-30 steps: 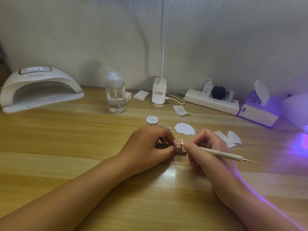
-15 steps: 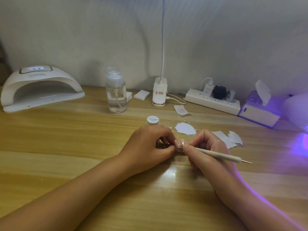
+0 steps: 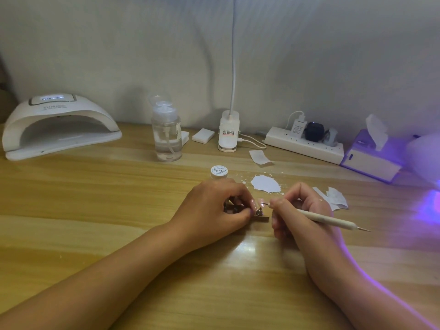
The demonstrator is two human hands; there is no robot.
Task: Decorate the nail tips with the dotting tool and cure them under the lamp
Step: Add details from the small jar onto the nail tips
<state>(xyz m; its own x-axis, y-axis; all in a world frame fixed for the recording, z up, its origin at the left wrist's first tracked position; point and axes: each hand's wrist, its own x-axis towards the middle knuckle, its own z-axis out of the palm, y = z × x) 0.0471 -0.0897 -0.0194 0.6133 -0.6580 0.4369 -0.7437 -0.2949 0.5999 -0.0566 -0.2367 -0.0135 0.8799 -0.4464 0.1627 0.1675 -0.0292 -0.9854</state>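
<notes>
Clear pump bottle holds clear liquid; white jar lidded.

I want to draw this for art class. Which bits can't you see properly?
All in the head view:
Nail tip holder: mostly covered by the left hand gripping it.
Nail tip pattern: too small and glary.
Dotting tool front end: tiny, just past the right hand; cannot tell if it touches the nail tip.
Purple-glowing white thing: cut off by the right edge.
</notes>
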